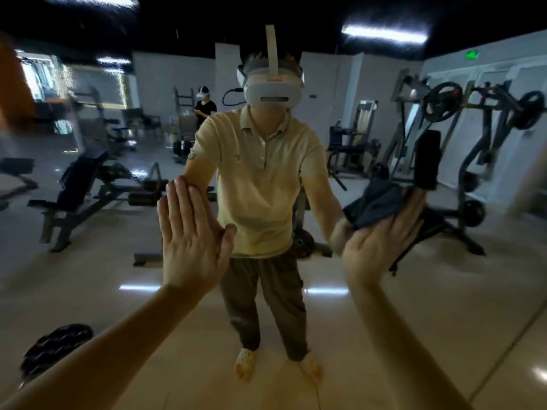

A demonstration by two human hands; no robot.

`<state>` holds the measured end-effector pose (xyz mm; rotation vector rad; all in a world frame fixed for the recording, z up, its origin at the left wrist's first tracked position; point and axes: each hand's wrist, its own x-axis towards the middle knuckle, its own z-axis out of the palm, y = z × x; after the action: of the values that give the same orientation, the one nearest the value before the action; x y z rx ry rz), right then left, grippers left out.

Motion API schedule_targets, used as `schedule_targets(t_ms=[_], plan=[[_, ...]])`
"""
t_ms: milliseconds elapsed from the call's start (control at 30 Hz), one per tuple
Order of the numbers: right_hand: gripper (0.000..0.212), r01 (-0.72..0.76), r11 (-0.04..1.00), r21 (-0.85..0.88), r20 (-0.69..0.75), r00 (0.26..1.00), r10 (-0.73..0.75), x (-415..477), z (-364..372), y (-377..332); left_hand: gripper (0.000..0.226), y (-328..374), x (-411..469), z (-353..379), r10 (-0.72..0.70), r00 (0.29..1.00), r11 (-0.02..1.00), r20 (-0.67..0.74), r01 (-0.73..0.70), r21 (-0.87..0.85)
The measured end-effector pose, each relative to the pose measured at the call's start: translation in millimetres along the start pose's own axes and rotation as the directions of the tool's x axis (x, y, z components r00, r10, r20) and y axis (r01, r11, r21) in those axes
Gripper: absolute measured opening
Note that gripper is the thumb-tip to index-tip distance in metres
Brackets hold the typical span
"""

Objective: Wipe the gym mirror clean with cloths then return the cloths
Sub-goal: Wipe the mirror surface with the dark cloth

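Note:
The gym mirror (97,270) fills the whole view and reflects me standing in front of it. My left hand (192,235) lies flat against the glass with straight fingers and holds nothing. My right hand (381,241) presses a dark cloth (376,202) against the mirror with its fingers stretched out. The cloth bunches above and to the left of my palm. Both forearms reach in from the bottom edge.
The glass reflects weight benches (88,187) at left, plate-loaded machines (461,161) at right, and another person (204,106) far back. A dark round ribbed object (56,347) sits low at the left. Glossy tiled floor shows in the lower half.

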<state>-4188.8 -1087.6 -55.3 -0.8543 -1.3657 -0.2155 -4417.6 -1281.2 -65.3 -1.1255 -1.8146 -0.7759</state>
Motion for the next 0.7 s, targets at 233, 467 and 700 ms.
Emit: schedule_targets(t_ms=[233, 467, 700], plan=[[0.057, 0.638, 0.699, 0.323, 0.410, 0.571, -0.711, -140.2, 25.2, -123.9, 0.071, -14.4, -13.3, -25.7, 0.032, 0.999, 0.993, 0.010, -0.030, -0.117], [0.063, 0.620, 0.776, 0.118, 0.381, 0.693, -0.612, -90.5, -4.2, -12.2, 0.088, 4.3, -42.5, 2.9, -0.037, 0.999, 0.994, 0.040, 0.041, -0.103], [0.058, -0.179, 0.984, -0.005, 0.049, 0.983, 0.179, -83.3, -4.4, 17.5, 0.093, 3.3, -41.4, 24.1, -0.013, 1.000, 0.999, -0.019, 0.013, -0.030]])
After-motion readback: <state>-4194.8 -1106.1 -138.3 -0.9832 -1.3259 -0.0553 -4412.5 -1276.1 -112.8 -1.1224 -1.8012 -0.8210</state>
